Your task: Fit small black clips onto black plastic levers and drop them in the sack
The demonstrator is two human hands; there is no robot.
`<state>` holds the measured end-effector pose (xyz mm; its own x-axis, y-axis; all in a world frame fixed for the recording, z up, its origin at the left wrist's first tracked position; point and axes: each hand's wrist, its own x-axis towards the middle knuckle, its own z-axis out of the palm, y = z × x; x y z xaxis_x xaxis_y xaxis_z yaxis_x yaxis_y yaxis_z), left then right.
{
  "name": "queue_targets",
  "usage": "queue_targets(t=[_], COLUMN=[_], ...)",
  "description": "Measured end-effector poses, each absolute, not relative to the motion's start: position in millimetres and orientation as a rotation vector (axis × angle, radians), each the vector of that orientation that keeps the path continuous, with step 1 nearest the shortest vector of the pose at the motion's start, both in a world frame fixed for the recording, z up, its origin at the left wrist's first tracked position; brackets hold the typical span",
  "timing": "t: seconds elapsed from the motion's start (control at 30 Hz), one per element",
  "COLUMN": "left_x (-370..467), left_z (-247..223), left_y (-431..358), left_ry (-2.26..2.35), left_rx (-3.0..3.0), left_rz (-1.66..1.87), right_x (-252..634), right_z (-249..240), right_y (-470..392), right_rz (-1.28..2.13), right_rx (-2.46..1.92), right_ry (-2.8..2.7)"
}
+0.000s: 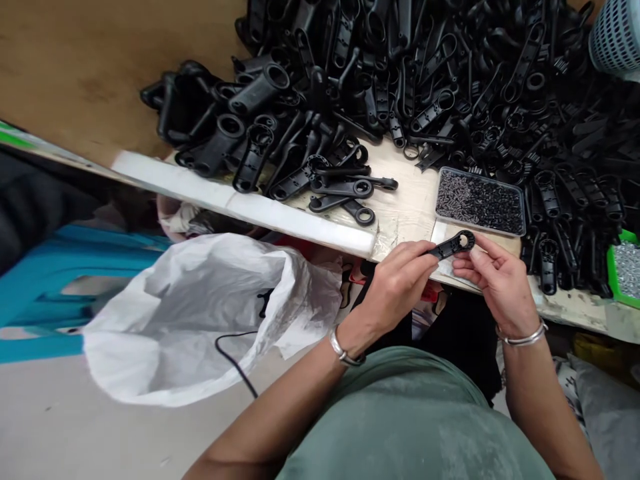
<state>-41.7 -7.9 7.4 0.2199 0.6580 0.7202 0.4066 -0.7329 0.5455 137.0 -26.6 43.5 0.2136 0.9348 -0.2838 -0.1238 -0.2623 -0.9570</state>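
Note:
Between my two hands is a black plastic arm (447, 249) with a ring at its far end, held just above the table's front edge. My left hand (400, 283) grips its near end, with the fingers wrapped over it. At the ring end, my right hand (500, 280) pinches the part between thumb and index finger. Behind it stands a clear box (481, 201) of small dark pieces, some greyish and some black. More black plastic arms (345, 190) with ring ends lie on the table to the left of the box.
A large heap of black plastic parts (400, 73) covers the back of the table. At the right is a green tray (620, 293) of small silvery pieces. A white sack (165, 313) stands open at the left, below a white foam strip (240, 203). A grey basket (617, 37) is at the top right.

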Motion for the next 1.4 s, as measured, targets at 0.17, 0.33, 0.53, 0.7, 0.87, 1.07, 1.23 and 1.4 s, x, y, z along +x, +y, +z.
queue_targets(t=[0.17, 0.33, 0.53, 0.7, 0.87, 1.07, 1.23, 1.4], left_x=[-47, -51, -59, -57, -33, 10, 15, 7], left_z=[12, 12, 13, 31, 48, 47, 47, 43], left_y=[8, 22, 38, 48, 74, 100, 101, 101], left_ry=[0.925, 0.859, 0.843, 0.891, 1.056, 1.128, 1.107, 1.073], left_rx=[2.346, 2.389, 2.452, 2.497, 2.615, 2.752, 2.851, 2.852], left_rz=[1.396, 1.267, 0.982, 1.003, 0.832, 0.701, 0.54, 0.59], right_x=[149, 159, 174, 168, 160, 161, 173, 180], right_z=[45, 48, 62, 79, 73, 68, 69, 66], right_y=[-31, -37, -11, 39, 69, 70, 66, 58], right_rz=[1.283, 1.259, 0.694, 0.127, 0.005, -0.072, 0.078, 0.644], right_rx=[-1.51, -1.613, -1.887, -2.146, -2.263, -2.218, -2.018, -1.851], right_ry=[-0.844, -0.957, -1.474, -1.992, -2.2, -2.29, -2.116, -1.516])
